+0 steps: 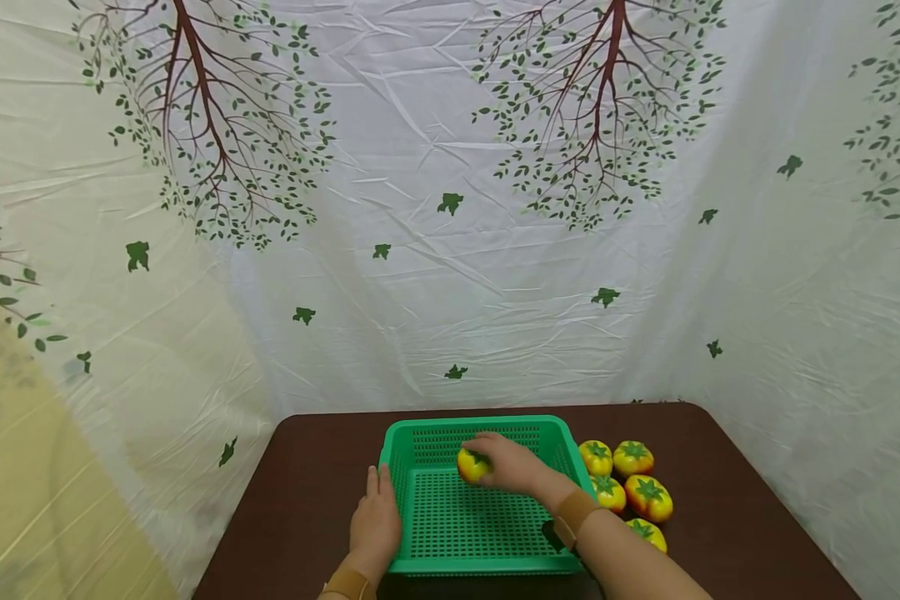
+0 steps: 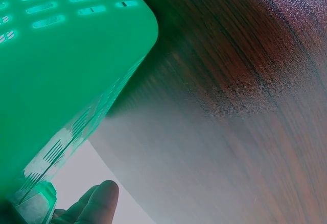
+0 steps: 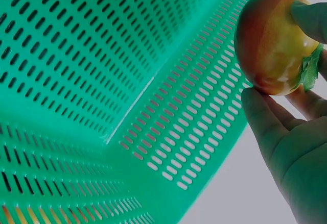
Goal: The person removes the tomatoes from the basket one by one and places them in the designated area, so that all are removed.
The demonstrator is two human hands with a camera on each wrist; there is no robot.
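My right hand (image 1: 512, 463) pinches a persimmon (image 1: 472, 467) between thumb and fingertips, over the inside of a green plastic basket (image 1: 483, 565). In the right wrist view the persimmon (image 3: 276, 40) is yellow with a reddish-orange side, and its green leafy cap faces the palm. The thumb presses on one side and the fingers on the other. My left hand (image 1: 376, 521) rests against the basket's left side with its fingers straight, pointing away from me. Those fingertips (image 2: 104, 198) show beside the basket wall (image 2: 76, 60) in the left wrist view.
Several more persimmons (image 1: 648, 497) sit on the dark brown table (image 1: 727, 533), just right of the basket. White cloth (image 1: 420, 333) printed with trees and leaves hangs behind the table and on both sides.
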